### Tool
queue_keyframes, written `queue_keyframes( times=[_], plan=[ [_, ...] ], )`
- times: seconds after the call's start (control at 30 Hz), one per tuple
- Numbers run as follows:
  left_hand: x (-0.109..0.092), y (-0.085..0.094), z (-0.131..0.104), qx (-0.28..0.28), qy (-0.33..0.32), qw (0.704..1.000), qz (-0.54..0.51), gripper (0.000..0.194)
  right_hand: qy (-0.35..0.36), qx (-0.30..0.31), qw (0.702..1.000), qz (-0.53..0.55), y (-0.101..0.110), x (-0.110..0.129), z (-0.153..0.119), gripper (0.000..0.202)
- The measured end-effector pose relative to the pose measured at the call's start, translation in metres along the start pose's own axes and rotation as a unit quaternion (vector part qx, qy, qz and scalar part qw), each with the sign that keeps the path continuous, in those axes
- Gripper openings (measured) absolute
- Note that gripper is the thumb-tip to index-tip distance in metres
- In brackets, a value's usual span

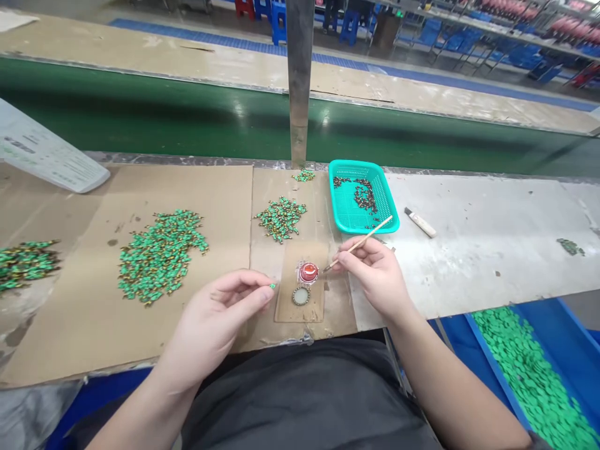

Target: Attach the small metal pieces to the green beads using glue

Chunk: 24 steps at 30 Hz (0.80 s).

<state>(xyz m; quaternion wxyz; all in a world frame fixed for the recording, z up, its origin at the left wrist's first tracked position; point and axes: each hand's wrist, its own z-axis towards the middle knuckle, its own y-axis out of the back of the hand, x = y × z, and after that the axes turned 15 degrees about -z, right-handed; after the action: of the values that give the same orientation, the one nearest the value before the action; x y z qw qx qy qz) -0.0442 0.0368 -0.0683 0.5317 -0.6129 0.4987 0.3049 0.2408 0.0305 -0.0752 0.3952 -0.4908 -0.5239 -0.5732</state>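
Between thumb and forefinger my left hand (220,315) pinches a small green piece (272,285). A thin paintbrush (363,240) is held pen-like in my right hand (375,275), its dark tip low and to the right of a round dish of glossy red liquid (309,272). Just below that dish sits a round pale disc with a dark beaded rim (300,296). Both rest on a small cardboard piece (300,315) between my hands. To the left lies a large pile of small green and gold-brown pieces (162,253), with a smaller pile (281,219) beyond the dish.
A turquoise basket (365,226) with dark small pieces stands behind my right hand. Right of it lies a white-handled tool (420,222). A metal post (300,81) rises at the table's back edge. A blue bin of green pieces (529,369) is at lower right.
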Motion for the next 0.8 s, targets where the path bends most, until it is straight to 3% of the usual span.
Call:
queue_keyframes(
  times=[0.23,0.5,0.7,0.8],
  plan=[
    [0.005,-0.003,-0.011,0.035,0.029,0.999,0.02,0.029,-0.035,-0.023,0.999,0.024,-0.007,-0.013,0.001,0.052],
    [0.004,-0.008,-0.015,0.021,0.035,0.999,-0.007,0.027,-0.052,-0.01,0.998,0.023,-0.007,-0.017,0.0,0.047],
    [-0.003,-0.017,-0.015,0.005,0.083,0.995,-0.052,0.035,-0.057,-0.006,0.998,0.019,-0.005,-0.014,-0.001,0.039],
    [-0.003,-0.02,-0.013,-0.006,0.069,0.996,-0.05,0.035,-0.06,0.006,0.998,0.021,-0.001,-0.012,-0.003,0.039]
  ],
)
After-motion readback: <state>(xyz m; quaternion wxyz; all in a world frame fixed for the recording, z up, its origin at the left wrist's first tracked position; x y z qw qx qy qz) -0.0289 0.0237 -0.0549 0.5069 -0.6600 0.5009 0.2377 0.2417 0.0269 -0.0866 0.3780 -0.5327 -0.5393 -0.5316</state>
